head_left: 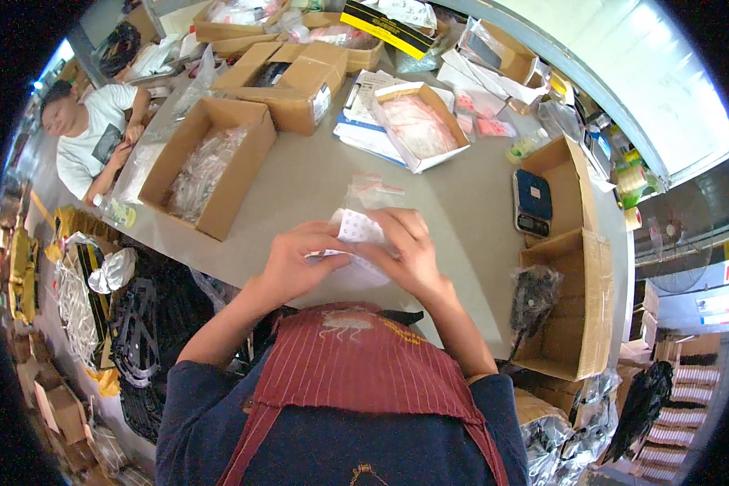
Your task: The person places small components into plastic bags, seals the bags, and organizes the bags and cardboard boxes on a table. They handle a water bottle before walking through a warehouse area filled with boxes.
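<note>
In front of my apron, both hands grip a white sheet [356, 228] with rows of small printed marks, perhaps a sheet of stickers. It is bent, and its lower part hangs between my palms. My left hand [298, 257] pinches the sheet's left side between thumb and fingers. On the right side, my right hand [407, 247] holds it with curled fingers, the thumb lying across its face. Just beyond my fingers, small clear plastic bags [374, 188] with reddish strips lie on the grey table [300, 180].
Left stands a cardboard box [247, 174] of clear bags; a white box [454, 154] of reddish-white packets lies ahead. At right are a digital scale [532, 202] and an open carton [571, 316] beside a black bundle [535, 296]. A co-worker [97, 134] sits at far left.
</note>
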